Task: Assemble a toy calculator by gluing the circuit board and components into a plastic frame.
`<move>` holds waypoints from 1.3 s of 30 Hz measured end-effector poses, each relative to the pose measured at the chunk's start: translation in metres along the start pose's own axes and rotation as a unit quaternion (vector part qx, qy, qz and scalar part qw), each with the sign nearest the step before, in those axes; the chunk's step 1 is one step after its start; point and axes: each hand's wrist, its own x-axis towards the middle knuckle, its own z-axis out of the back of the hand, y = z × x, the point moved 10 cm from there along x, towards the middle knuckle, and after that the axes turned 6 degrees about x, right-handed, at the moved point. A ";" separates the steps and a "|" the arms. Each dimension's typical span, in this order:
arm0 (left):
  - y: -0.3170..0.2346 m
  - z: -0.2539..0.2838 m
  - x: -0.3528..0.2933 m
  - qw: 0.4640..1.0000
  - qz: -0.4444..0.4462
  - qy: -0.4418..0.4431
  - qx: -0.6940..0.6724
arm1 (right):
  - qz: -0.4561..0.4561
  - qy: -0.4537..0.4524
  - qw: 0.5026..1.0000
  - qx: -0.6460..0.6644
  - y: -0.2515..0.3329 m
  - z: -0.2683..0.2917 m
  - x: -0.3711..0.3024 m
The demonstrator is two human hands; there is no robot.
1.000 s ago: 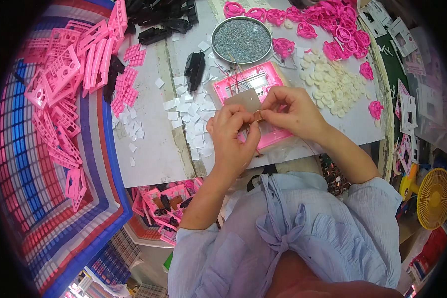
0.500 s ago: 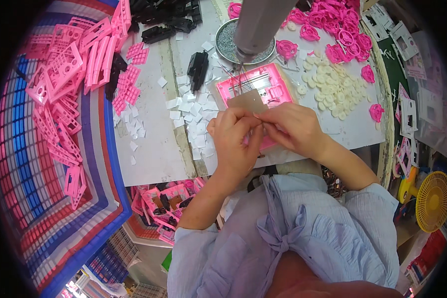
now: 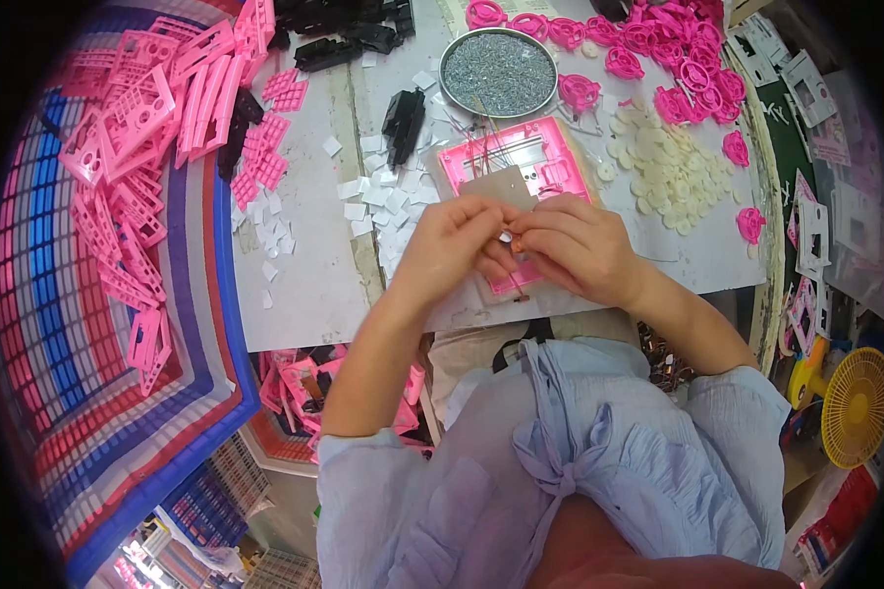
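Small silvery part sat pinched between fingertips of both hands, just above near edge of pink frame on table. I judged left hand steadied it while right hand worked it, both held close so tiny piece did not slip. Hands were closed narrow around it. Part looked metallic, round, very small; more detail I could not tell. Grey plate lay on frame. Round tin of grey bits stood behind, within reach. White squares lay scattered at left.
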 end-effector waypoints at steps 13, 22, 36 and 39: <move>-0.040 -0.021 -0.028 0.814 -0.348 -0.083 0.458 | 0.034 0.048 0.996 -0.071 0.008 -0.024 -0.005; -0.029 -0.020 -0.030 0.784 -0.384 -0.098 0.477 | 0.010 0.116 0.990 -0.077 0.008 -0.038 -0.005; -0.014 -0.038 -0.070 0.692 -0.447 -0.074 0.562 | -0.104 0.184 0.977 -0.002 -0.006 -0.029 -0.017; -0.023 -0.032 -0.070 0.706 -0.476 -0.029 0.524 | -0.087 0.171 0.981 -0.023 -0.003 -0.031 -0.017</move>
